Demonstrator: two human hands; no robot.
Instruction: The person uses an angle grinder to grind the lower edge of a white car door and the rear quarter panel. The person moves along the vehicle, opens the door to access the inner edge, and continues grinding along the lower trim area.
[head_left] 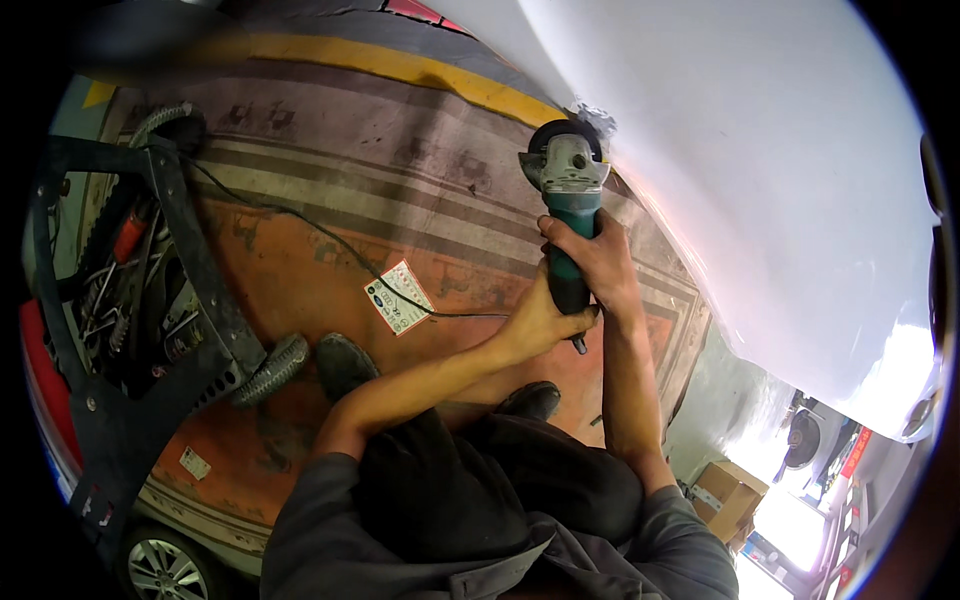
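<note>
Both my hands are wrapped around the body of a green and grey angle grinder [572, 200]. My left hand [545, 315] is closed around its rear end, close to the cord end. Further forward, my right hand [600, 260] grips the body behind the metal gear head. The dark disc [568, 132] is at the edge of a white vehicle body panel [740, 180], by a rough, bare grey patch [597, 120]. Faint orange streaks like sparks run along the panel's edge. Whether the disc touches the panel I cannot tell.
A black power cord [330, 235] crosses the worn patterned mat [480, 220]. On the left stands a dark metal-framed cart [200, 260] on wheels, holding several tools. A printed card [400, 297] lies under the cord. A cardboard box [727, 500] stands behind my right arm.
</note>
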